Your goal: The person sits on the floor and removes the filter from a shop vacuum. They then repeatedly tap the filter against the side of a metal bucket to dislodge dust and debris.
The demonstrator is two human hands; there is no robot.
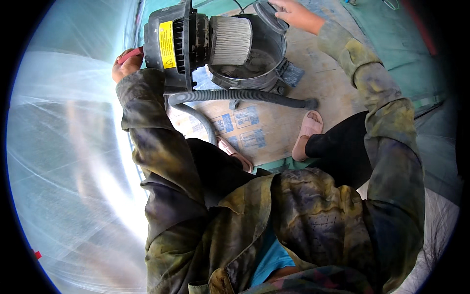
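Observation:
My left hand [128,66] is closed round the red handle [131,55] of a black vacuum cleaner head [155,41], which is tipped on its side. From the head sticks a pleated, dust-grey cartridge filter [232,40], with its end over the open vacuum drum [279,46]. Grey dust [257,61] lies inside the drum. At the drum's far right rim, my right hand [299,15] grips a round dark grey cap [270,16], tilted on edge. Part of that hand's grip is hidden behind the cap.
A ribbed grey hose [245,94] curls across the floor in front of the drum. Cardboard [274,132] covers the floor, with green sheeting [387,29] beyond. Clear plastic sheeting [73,122] hangs at the left. My feet in pink sandals [309,130] stand close to the hose.

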